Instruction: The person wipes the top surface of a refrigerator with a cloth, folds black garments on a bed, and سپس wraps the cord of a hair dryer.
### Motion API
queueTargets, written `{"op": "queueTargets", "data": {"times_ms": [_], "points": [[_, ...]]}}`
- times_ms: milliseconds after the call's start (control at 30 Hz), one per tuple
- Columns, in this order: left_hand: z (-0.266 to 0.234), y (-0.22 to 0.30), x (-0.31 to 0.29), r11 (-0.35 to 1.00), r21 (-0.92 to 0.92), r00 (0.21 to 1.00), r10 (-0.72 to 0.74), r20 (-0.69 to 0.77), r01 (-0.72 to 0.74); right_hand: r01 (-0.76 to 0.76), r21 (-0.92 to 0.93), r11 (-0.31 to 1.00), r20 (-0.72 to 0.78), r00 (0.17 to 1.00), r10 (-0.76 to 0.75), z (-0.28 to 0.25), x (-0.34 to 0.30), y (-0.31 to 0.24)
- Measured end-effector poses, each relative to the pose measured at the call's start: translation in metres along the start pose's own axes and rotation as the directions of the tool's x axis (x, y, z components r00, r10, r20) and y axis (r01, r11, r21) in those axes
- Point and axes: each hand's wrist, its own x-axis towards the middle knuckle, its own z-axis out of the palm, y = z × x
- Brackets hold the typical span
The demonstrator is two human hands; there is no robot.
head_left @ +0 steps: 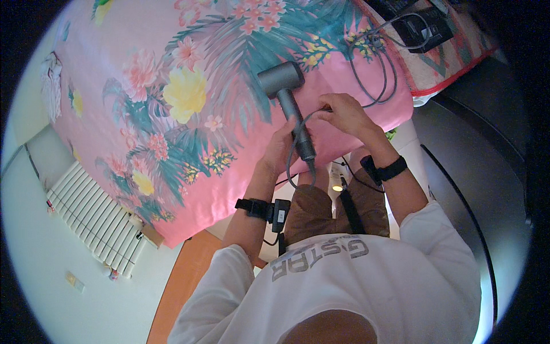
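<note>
A dark grey hair dryer (289, 104) lies over the near edge of the pink flowered bedspread, its head pointing away from me and its handle toward me. My left hand (277, 144) is closed around the lower handle; most of its fingers are hidden. My right hand (345, 116), to the right of the handle, pinches the grey power cord (291, 166). From the handle's end the cord loops down and back up to those fingers. Beyond my right hand, more cord (395, 74) runs in loose loops over the bedspread.
The bedspread (229, 137) covers a bed before me. At the far right a black box-like object (423, 30) rests on a patterned, red-edged cloth (441, 71). A white radiator (97, 218) stands at left, and a large dark curved surface (475, 149) at right.
</note>
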Motion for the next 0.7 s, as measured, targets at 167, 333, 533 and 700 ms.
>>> {"op": "queueTargets", "data": {"times_ms": [167, 333, 533, 700], "points": [[-0.017, 0.007, 0.000, 0.958, 0.278, 0.998, -0.065, -0.006, 0.064, -0.135, -0.135, 0.982, -0.297, 0.951, 0.090, -0.002, 0.004, 0.000], [-0.005, 0.010, -0.005, 0.927, 0.369, 0.997, -0.036, -0.071, 0.060, -0.105, -0.125, 0.987, -0.265, 0.962, 0.068, -0.005, 0.013, 0.000], [0.002, 0.013, 0.000, 0.903, 0.426, 0.990, 0.004, -0.141, 0.057, -0.013, -0.128, 0.992, -0.303, 0.953, -0.026, 0.006, 0.012, -0.004], [0.002, 0.028, -0.012, 0.947, 0.315, 0.992, -0.029, -0.122, 0.067, 0.015, -0.082, 0.997, -0.201, 0.979, -0.031, -0.018, -0.002, 0.045]]}}
